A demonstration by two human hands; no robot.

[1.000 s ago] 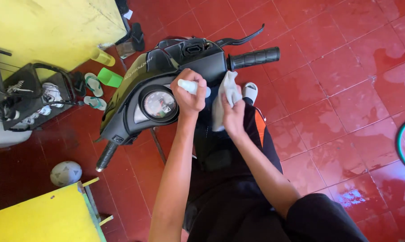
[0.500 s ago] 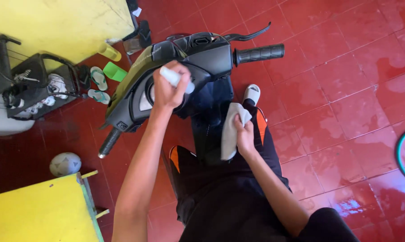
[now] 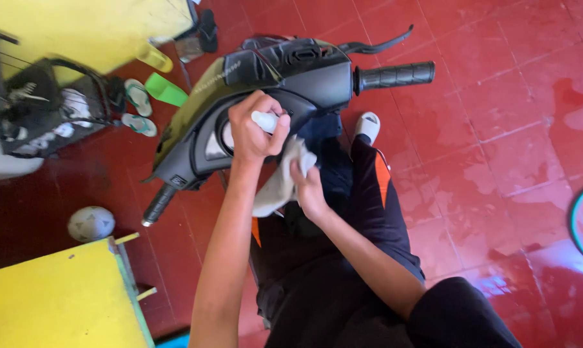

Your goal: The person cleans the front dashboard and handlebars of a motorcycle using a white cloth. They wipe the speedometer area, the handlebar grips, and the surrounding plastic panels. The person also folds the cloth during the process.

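The red tiled floor [image 3: 497, 129] fills most of the view, wet and shiny in places on the right. On it stands a scooter [image 3: 291, 84], seen from above, with its dark handlebar cover, a round gauge [image 3: 222, 138] and the black right grip [image 3: 394, 76] pointing to the right. The person sits on the seat, so both arms reach forward to the dashboard easily.

A yellow table [image 3: 53, 296] is at the lower left, and a grey ball [image 3: 91, 223] lies on the floor just beside it. At the upper left some sandals [image 3: 138, 106] lie near a dark metal rack [image 3: 40, 103].

The left hand [image 3: 256, 132] is clenched around a small white bottle [image 3: 265, 120], held over the gauge with its nozzle end pointing to the right, probably for putting liquid on the panel. The right hand [image 3: 309, 190] grasps a pale grey cloth [image 3: 280, 183], which hangs bunched just below the left hand, close to the dashboard, ready for wiping.

Half a second ago the cloth hand was lower, away from the panel and near the person's lap; now it has come up beside the bottle hand. The bottle hand remains over the gauge.
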